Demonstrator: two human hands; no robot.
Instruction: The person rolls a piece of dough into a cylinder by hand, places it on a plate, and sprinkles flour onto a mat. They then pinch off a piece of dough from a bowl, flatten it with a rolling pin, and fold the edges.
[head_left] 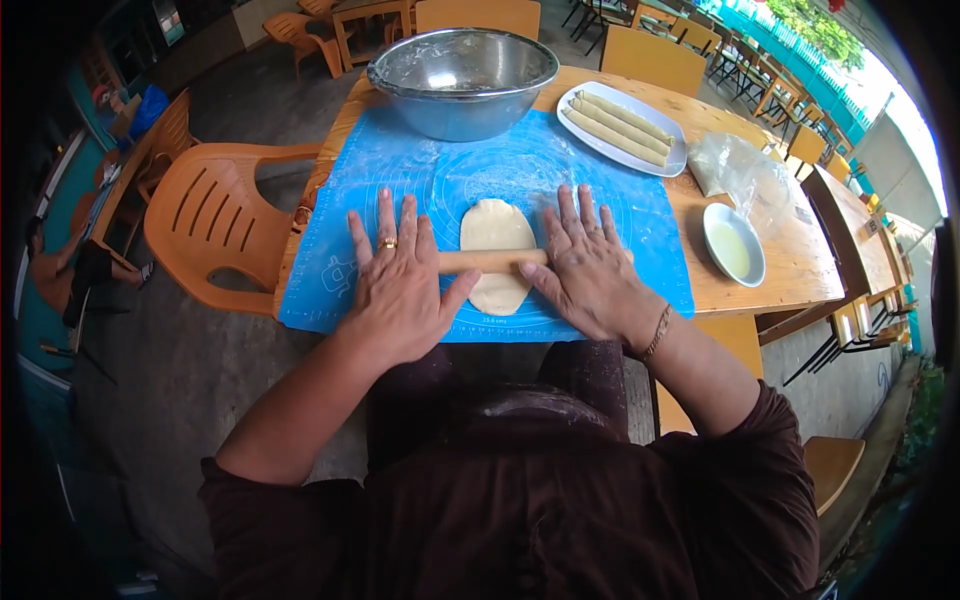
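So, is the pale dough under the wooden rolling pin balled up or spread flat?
Spread flat. The pale dough lies as an oval sheet on the printed blue mat, the wooden rolling pin across its middle.

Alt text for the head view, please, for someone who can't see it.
The left hand and right hand lie open on a rolling pin across a flat oval of dough on a blue mat. Beyond are a metal bowl and a white plate of pale sticks; to the right, a plastic bag and small bowl of pale liquid.
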